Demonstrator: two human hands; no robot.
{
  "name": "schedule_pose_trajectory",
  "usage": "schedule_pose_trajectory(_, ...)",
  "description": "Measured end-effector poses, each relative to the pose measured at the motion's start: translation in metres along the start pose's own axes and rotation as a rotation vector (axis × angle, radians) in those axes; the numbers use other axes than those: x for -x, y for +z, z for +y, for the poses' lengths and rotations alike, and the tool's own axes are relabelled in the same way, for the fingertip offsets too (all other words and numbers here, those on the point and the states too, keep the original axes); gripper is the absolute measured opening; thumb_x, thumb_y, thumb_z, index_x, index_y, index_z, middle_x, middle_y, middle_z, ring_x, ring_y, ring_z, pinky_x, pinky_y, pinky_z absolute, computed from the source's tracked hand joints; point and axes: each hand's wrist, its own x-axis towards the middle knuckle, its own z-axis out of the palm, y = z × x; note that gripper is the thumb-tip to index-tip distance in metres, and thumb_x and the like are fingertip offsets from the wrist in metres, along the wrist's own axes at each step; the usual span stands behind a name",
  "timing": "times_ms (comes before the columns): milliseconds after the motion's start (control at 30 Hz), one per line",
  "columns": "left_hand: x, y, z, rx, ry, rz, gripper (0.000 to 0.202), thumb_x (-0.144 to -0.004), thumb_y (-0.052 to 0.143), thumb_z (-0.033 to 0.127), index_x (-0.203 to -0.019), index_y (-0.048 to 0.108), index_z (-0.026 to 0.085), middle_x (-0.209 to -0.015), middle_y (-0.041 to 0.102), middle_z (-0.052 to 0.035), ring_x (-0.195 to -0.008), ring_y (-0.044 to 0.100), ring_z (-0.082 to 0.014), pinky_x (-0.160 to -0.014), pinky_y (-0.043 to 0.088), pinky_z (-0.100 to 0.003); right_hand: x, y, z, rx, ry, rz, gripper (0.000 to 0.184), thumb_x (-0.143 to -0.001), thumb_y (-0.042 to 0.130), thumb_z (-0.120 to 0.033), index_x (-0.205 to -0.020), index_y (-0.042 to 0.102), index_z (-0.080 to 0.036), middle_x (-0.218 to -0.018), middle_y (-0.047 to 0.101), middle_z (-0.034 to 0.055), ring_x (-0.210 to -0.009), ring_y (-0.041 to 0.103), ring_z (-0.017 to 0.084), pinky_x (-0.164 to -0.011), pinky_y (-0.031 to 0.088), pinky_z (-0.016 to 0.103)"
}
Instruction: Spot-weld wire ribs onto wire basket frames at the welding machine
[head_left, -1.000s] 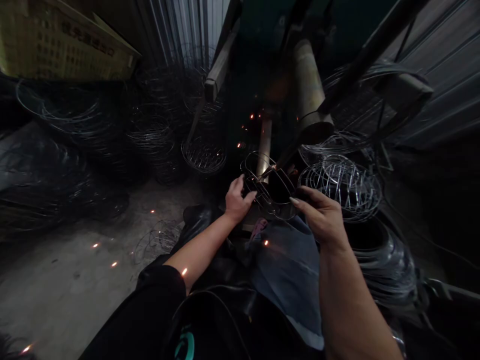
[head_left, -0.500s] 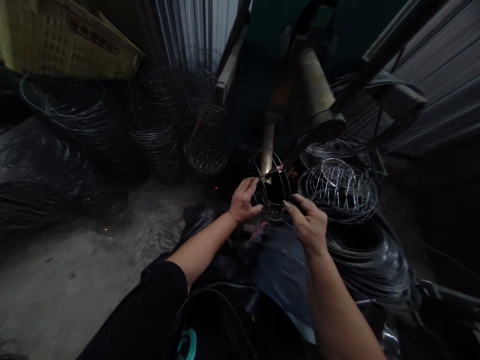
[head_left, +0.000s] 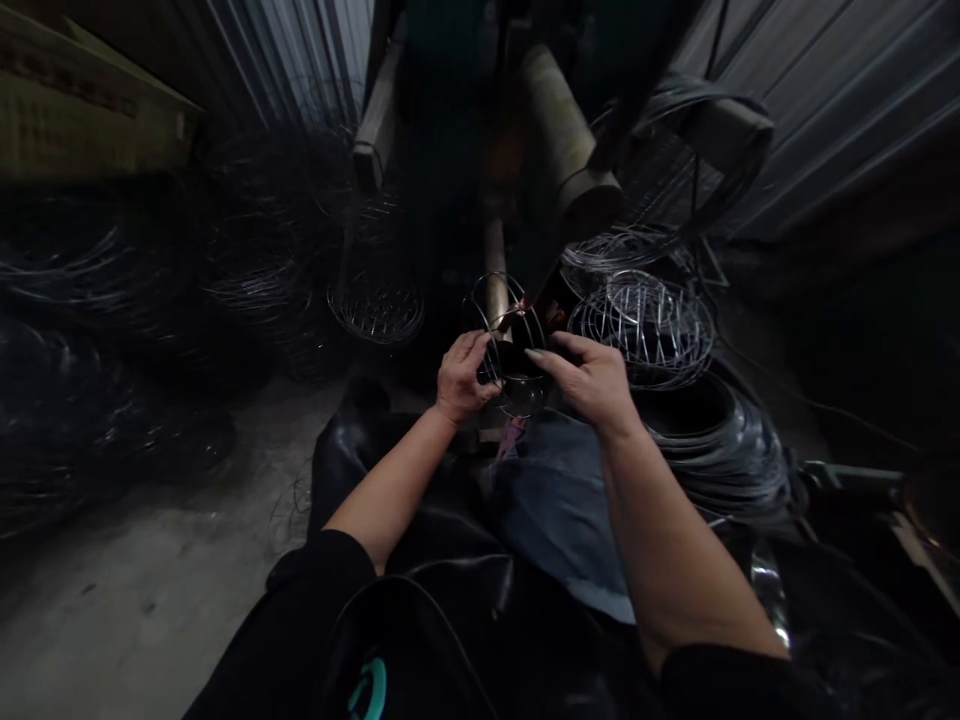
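Between my hands is a small round wire frame (head_left: 527, 392) made of thin metal hoops. My left hand (head_left: 463, 377) pinches its left edge between thumb and fingers. On the opposite side, my right hand (head_left: 592, 375) grips the frame's right edge, thumb stretched toward the middle. The far part of the frame surrounds the end of a brass-coloured rod (head_left: 496, 280) on a dark machine. A copper-coloured tip (head_left: 522, 307) meets the wire there. Shadow hides the exact contact points of my fingertips.
A wire basket (head_left: 649, 325) rests to the right above a thick wire coil (head_left: 739, 450). Stacks of wire pieces (head_left: 259, 285) stand at left, below a yellow crate (head_left: 90, 110). A thick cylindrical arm (head_left: 566, 130) of the machine overhangs the work.
The view has shifted, so the scene sits further left and a little higher. Both hands still hold the wire frame by the rod. Sparks seen on the floor earlier are gone.
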Motion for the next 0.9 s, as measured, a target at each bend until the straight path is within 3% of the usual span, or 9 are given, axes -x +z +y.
schedule_pose_trajectory(133,0.001,-0.003,-0.001,-0.038,0.013,-0.020,0.072,-0.062,0.079,0.041,-0.129,0.058,0.021,-0.140,0.052,-0.0120,-0.136,0.040,-0.0316,-0.116,0.027,-0.043,-0.001,0.009,-0.016,0.328,-0.084,0.088,0.037,-0.078,0.064,-0.050,-0.058,0.057,-0.020,-0.057,0.053,-0.0004,-0.056,0.045,0.014,-0.058,0.034,0.028)
schedule_pose_trajectory(300,0.004,-0.006,-0.001,0.101,-0.006,0.001,0.067,-0.064,0.079,0.042,-0.125,0.061,0.022,-0.139,0.053,-0.0110,-0.136,0.041,-0.0299,-0.116,0.028,-0.042,0.002,0.018,-0.017,0.381,-0.123,0.123,0.039,-0.085,0.052,-0.043,-0.054,0.043,-0.021,-0.053,0.046,-0.0012,-0.053,0.039,0.013,-0.057,0.029,0.028)
schedule_pose_trajectory(467,0.000,0.000,-0.003,0.213,-0.116,0.061,0.060,-0.056,0.085,0.035,-0.112,0.069,0.024,-0.133,0.058,-0.0107,-0.135,0.043,-0.0313,-0.113,0.036,-0.043,0.003,0.022,-0.011,0.449,-0.198,0.180,0.036,-0.088,0.048,-0.043,-0.059,0.043,-0.022,-0.058,0.052,0.0014,-0.058,0.045,0.015,-0.061,0.032,0.029)
schedule_pose_trajectory(633,-0.002,0.005,-0.008,0.229,-0.054,0.042,0.054,-0.061,0.082,0.032,-0.113,0.068,0.025,-0.134,0.058,-0.0093,-0.134,0.044,-0.0295,-0.115,0.032,-0.045,0.006,0.024,-0.012,0.512,-0.230,0.213,0.035,-0.090,0.046,-0.042,-0.061,0.048,-0.022,-0.061,0.057,0.0042,-0.062,0.051,0.018,-0.063,0.035,0.029)
schedule_pose_trajectory(900,0.004,0.001,0.005,0.344,-0.195,0.027,0.056,-0.053,0.086,0.030,-0.107,0.071,0.026,-0.130,0.060,-0.0086,-0.134,0.044,-0.0314,-0.113,0.037,-0.045,0.006,0.023,-0.013,0.501,-0.201,0.246,0.034,-0.088,0.048,-0.042,-0.062,0.055,-0.021,-0.061,0.059,0.0048,-0.062,0.053,0.018,-0.063,0.038,0.030)
